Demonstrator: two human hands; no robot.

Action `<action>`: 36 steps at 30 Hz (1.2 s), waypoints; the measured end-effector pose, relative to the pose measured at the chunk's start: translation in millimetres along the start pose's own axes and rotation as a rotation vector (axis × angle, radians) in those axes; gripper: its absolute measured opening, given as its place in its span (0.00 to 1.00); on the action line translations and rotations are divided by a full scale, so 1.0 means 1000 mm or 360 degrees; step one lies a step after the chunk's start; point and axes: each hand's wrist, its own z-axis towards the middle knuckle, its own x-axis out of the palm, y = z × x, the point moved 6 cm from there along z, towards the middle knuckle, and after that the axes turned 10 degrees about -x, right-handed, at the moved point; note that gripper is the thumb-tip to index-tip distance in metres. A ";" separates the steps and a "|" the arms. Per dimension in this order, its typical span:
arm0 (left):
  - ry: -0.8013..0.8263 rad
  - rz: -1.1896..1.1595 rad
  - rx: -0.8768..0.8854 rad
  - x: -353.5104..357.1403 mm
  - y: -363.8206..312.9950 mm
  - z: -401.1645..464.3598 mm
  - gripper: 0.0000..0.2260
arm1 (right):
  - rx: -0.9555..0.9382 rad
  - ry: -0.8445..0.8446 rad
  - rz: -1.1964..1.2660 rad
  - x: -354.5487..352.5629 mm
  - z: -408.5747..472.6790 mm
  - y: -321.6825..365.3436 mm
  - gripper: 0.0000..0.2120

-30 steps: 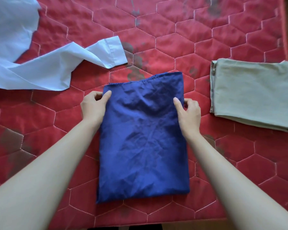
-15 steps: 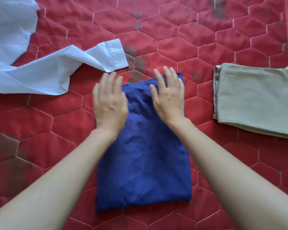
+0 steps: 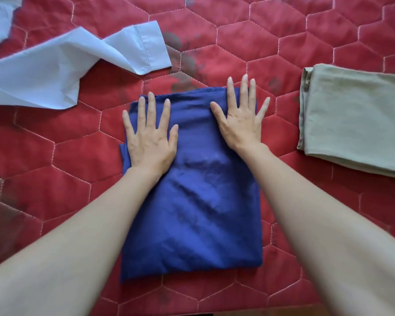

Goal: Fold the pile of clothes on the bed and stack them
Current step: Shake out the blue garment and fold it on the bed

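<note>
We see the left hand [image 3: 149, 140] and the right hand [image 3: 241, 118] lying flat, fingers straight and spread, pressing on the far part of the folded blue garment [image 3: 192, 201]. Beyond the left hand, to its left, lies an unfolded light blue shirt [image 3: 55, 71]. To the right of the right hand lies a folded beige garment [image 3: 356, 119], all on the red quilted bed cover [image 3: 55, 179].

You are in a home bedroom: a red hexagon-quilted bed cover [image 3: 237, 37] fills the view, with a folded olive garment [image 3: 356, 119] and a loose pale-blue shirt [image 3: 55, 71] on it.
</note>
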 end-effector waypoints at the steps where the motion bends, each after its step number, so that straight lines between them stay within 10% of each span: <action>1: -0.0023 0.0004 -0.0043 -0.004 0.005 -0.005 0.27 | 0.0017 -0.0067 -0.0028 -0.006 -0.007 0.000 0.31; 36: -0.0008 -0.0475 -0.0299 -0.015 0.053 -0.146 0.27 | -0.0159 -0.0124 0.0120 0.039 -0.218 -0.001 0.30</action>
